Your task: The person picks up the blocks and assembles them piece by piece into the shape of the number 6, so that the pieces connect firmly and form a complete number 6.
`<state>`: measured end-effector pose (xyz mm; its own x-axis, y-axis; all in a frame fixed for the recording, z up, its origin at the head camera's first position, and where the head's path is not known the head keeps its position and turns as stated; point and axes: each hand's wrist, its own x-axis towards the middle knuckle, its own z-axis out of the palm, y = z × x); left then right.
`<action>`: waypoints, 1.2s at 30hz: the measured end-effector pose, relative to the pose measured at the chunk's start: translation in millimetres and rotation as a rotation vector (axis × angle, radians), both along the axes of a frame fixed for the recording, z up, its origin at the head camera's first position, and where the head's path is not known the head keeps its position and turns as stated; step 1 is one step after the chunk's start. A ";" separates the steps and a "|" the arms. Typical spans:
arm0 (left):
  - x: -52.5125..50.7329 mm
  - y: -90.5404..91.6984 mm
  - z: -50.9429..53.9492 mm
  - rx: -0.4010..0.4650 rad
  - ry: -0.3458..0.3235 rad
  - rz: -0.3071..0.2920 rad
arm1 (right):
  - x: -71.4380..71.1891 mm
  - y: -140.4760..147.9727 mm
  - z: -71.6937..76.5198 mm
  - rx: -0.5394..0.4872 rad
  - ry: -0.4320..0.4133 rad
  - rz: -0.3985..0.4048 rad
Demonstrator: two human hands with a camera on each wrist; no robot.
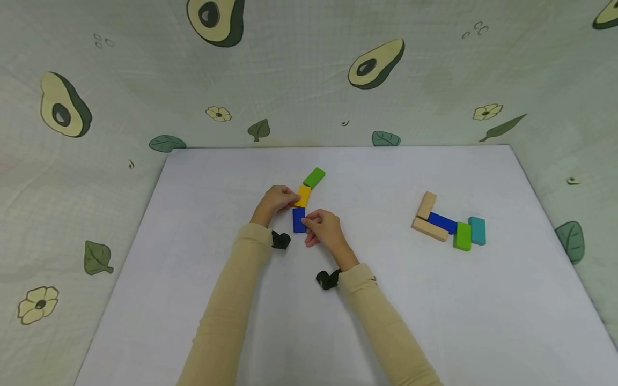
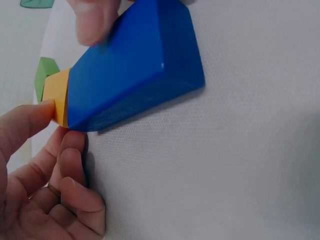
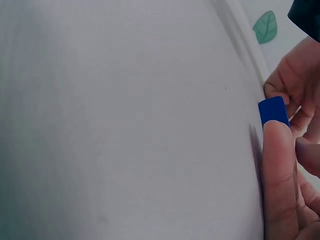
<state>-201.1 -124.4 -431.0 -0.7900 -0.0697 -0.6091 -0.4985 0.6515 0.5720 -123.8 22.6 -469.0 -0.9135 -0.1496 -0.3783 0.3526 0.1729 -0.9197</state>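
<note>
A blue wooden block (image 1: 299, 220) lies on the white table, its far end meeting a yellow block (image 1: 303, 196). Beyond that, a green block (image 1: 315, 177) slants off to the right, making a crooked row. My left hand (image 1: 280, 199) pinches the yellow block from its left side; in the left wrist view the thumb (image 2: 42, 112) rests on it and the other fingers curl below. At the blue block's right side, my right hand (image 1: 326, 228) holds its edge with thumb and finger. Part of the blue block hides behind a finger (image 3: 279, 165) in the right wrist view.
To the right, a cluster of touching blocks holds two plain wooden ones (image 1: 427, 205), a blue one (image 1: 442, 222), a green one (image 1: 462, 237) and a teal one (image 1: 478, 230). Avocado-print cloth (image 1: 299, 80) hangs behind the table. A black device sits at each wrist.
</note>
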 end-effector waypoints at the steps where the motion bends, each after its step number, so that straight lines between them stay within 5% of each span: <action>1: 0.0 -0.2 0.3 0.000 0.000 -0.002 | 0.4 0.5 0.4 0.001 -0.002 0.004; 7: 0.2 -1.8 -0.4 0.004 0.005 -0.017 | 7.4 9.2 7.4 0.068 0.020 0.070; 14: -0.7 -3.0 -2.6 0.019 0.005 -0.026 | 25.6 35.7 25.7 0.176 0.168 0.123; 24: -1.4 -3.4 -1.0 0.023 -0.002 -0.027 | 46.6 88.4 44.7 0.324 0.349 0.088; 36: 0.7 -1.0 1.9 0.028 -0.012 -0.007 | 56.0 155.5 50.1 0.471 0.320 0.013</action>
<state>-200.5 -125.4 -429.0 -0.7832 -0.0470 -0.6200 -0.5006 0.6390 0.5840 -67.8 178.1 -418.9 -0.9928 -0.0434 -0.1116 0.0643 0.5928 -0.8028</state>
